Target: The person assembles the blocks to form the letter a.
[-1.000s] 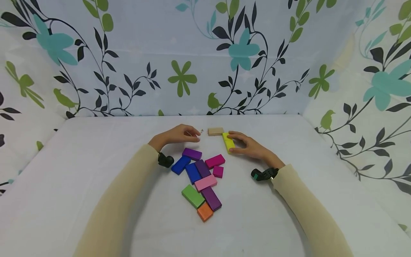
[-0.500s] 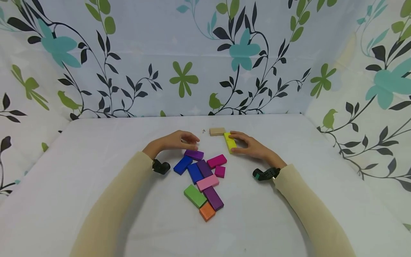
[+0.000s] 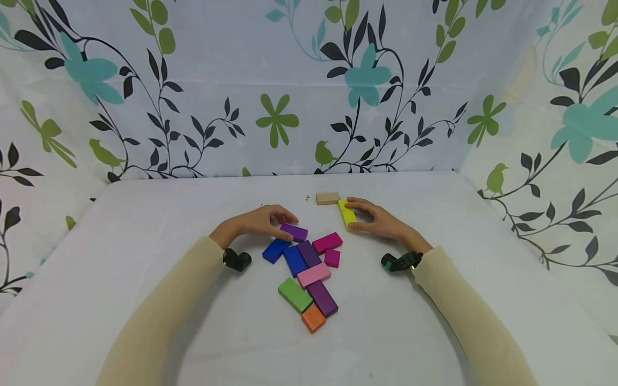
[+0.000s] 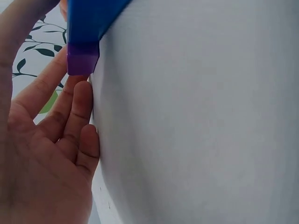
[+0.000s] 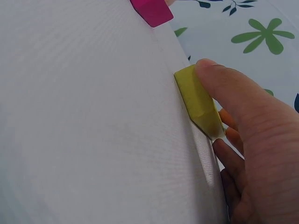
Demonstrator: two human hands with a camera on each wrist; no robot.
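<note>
Near the far end of the block group, my left hand (image 3: 256, 221) holds a purple block (image 3: 297, 232), thumb on its near side and fingers on its far side. In the left wrist view that purple block (image 4: 83, 59) shows behind a blue block (image 4: 91, 21), and the thumb tip is hidden. My right hand (image 3: 379, 221) pinches a yellow block (image 3: 346, 215) lying on the table. The right wrist view has the thumb on one face of the yellow block (image 5: 194, 91), the other fingers partly hidden behind it. A plain wooden block (image 3: 327, 198) meets its far end.
Blue (image 3: 276, 250), magenta (image 3: 327, 243) and other coloured blocks lie flat in a trail running toward the person, with a green block (image 3: 294, 295) and an orange block (image 3: 313, 318) nearest. A patterned cloth (image 3: 193, 80) hangs behind the white table (image 3: 410, 332).
My left hand has come down and nearer the person, from beside the wooden block's left to the purple block. The right hand stays on the yellow block. The view has shifted slightly.
</note>
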